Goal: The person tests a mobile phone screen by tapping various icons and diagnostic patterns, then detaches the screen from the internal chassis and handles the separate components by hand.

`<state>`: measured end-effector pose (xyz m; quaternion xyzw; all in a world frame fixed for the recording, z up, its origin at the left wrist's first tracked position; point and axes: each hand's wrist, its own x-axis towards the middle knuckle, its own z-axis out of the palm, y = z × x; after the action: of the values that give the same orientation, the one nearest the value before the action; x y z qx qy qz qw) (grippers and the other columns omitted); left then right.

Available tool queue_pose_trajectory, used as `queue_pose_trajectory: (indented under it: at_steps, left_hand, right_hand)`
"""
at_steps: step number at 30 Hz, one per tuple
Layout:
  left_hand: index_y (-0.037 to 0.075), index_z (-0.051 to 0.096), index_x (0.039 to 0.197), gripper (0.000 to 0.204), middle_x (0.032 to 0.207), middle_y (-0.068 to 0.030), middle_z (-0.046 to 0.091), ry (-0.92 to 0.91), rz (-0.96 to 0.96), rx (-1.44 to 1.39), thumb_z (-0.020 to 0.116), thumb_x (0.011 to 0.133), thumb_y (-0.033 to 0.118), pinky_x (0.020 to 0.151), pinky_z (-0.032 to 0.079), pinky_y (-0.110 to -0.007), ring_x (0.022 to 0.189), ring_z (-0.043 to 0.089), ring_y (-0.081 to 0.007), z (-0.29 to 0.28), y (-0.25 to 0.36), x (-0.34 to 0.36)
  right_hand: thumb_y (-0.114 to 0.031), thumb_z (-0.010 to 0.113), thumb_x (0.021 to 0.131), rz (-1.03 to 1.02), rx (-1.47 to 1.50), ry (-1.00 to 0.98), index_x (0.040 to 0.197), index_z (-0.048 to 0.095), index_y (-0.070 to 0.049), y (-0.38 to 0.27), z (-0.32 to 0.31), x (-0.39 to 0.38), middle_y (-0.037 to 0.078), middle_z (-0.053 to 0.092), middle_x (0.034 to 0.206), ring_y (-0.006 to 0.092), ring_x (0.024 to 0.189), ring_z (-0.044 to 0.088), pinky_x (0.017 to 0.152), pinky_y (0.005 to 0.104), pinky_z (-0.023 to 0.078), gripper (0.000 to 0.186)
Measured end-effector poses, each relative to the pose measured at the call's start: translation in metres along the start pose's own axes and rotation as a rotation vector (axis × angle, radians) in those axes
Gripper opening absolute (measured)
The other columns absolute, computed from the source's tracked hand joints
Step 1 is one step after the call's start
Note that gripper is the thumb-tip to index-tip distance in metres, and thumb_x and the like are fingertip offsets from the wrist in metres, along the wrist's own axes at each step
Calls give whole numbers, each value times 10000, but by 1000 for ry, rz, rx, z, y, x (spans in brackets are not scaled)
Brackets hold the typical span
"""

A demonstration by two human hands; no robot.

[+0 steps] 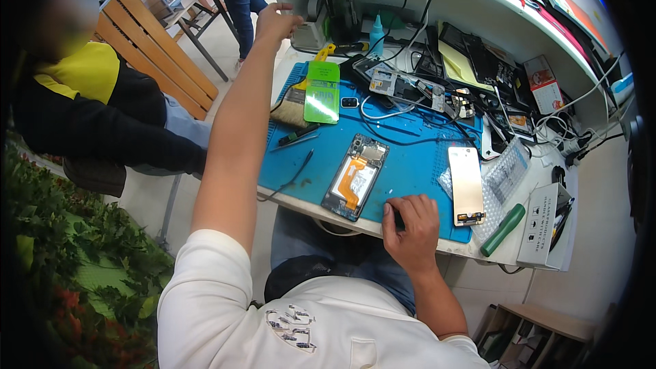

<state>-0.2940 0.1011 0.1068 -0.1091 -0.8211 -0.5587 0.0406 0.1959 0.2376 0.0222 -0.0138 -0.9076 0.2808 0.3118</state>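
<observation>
My left arm stretches to the far left of the bench. Its hand (276,26) is in the air beside a small white container (311,33), fingers apart and nothing seen in them. At the front edge of the mat, my right hand (414,229) rests with curled fingers, its thumb apart from them; no object shows in it. Left of that hand lies an opened smartphone (356,176), its inside facing up, with an orange flex cable (354,181) across the battery. A gold-coloured phone screen panel (466,184) lies to the right of my right hand, partly on bubble wrap (502,181).
A blue work mat (410,178) covers the bench. On it are a brush (290,111), a green packet (322,92) and a tweezers-like tool (298,142). Phone parts and cables crowd the back. A green-handled tool (503,230) lies right; a seated person (102,116) is left.
</observation>
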Motion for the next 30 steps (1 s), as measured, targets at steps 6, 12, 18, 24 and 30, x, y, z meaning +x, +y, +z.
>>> queue_pose_trajectory:
  at_steps: [6, 12, 18, 24, 30]
  left_hand:
    - [-40, 678, 1305, 604, 942, -78, 737, -58, -130, -140, 948, 766, 1, 548, 465, -280, 649, 611, -116, -5, -39, 3]
    - [-44, 722, 1254, 573, 943, -96, 757, 9, -68, 185, 974, 758, 95, 588, 506, -308, 694, 676, -159, -5, -53, 25]
    - [89, 790, 1209, 449, 1149, -186, 824, 160, 91, 802, 931, 813, 246, 939, 616, -426, 1070, 799, -321, -3, -57, 10]
    - [69, 752, 1232, 440, 1026, -143, 838, 42, 195, 768, 896, 847, 226, 637, 606, -384, 767, 783, -253, -23, -20, -33]
    - [-16, 582, 1320, 433, 1004, -162, 829, -462, 25, -59, 736, 1023, 258, 488, 441, -232, 563, 606, -97, -37, 52, -134]
  right_hand:
    - [-41, 769, 911, -18, 0, 15, 954, 716, -49, 1, 1, 1, 83, 678, 884, 288, 814, 601, 745, 432, 419, 69]
    - [-38, 771, 905, -25, 2, 12, 954, 719, -50, 1, 1, -1, 83, 679, 881, 288, 811, 602, 742, 433, 423, 72]
    - [-40, 766, 909, -14, 22, 22, 949, 727, -50, 0, 1, -2, 79, 681, 878, 284, 804, 601, 743, 430, 427, 57]
    - [-47, 761, 917, 19, 21, -23, 958, 743, -45, 2, 0, -1, 82, 705, 889, 283, 811, 618, 748, 428, 440, 44]
    - [-105, 751, 980, 205, 217, -72, 1058, 775, -1, 0, -14, 13, 106, 748, 965, 272, 781, 648, 744, 413, 494, 132]
